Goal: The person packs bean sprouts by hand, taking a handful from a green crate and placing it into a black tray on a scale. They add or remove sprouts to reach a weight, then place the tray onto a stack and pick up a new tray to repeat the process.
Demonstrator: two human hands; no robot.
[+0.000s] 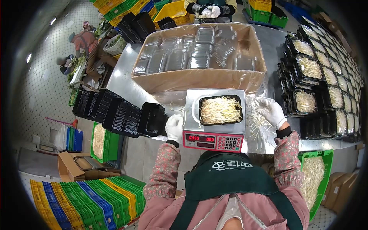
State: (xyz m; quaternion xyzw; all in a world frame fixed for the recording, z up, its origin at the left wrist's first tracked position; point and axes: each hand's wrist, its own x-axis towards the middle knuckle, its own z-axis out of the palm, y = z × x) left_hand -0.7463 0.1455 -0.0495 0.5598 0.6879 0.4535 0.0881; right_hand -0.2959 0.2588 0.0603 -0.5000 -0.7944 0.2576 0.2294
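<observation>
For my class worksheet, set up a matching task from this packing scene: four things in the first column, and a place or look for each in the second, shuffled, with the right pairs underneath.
Column one
1. Weighing scale
2. Loose sprouts
3. Nested black trays
4. Clear plastic pieces

Column two
A. Stacked inside the big cardboard box
B. Red-edged front with glowing red digits
C. Scattered on the metal tabletop, right of the scale
D. In a row left of the scale

Right pairs: 1-B, 2-C, 3-D, 4-A
</observation>
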